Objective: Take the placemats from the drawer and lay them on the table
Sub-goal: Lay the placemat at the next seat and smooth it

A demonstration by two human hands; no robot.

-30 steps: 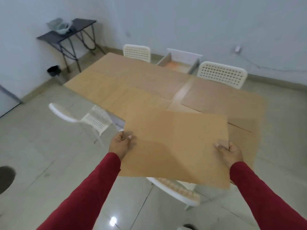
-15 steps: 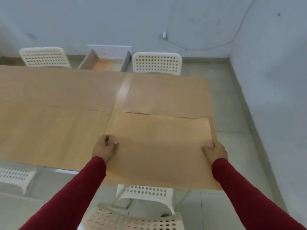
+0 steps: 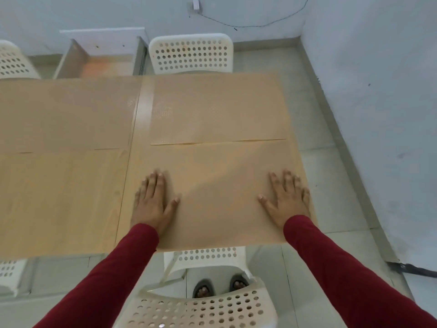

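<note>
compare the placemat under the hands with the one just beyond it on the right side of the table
The near placemat has the left hand and right hand lying flat on it; the far placemat is untouched. The near one reaches the table's front edge, the far one the back edge by the white chair. Both are tan rectangles lying flat, edges almost meeting.

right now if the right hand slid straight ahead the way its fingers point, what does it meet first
Probably the near edge of the far placemat; the right hand lies flat on the near placemat, with nothing between.

Pale wooden table (image 3: 144, 110), tan placemats lying flat on it, near-right placemat (image 3: 220, 185), far-right placemat (image 3: 217, 110) just beyond
</note>
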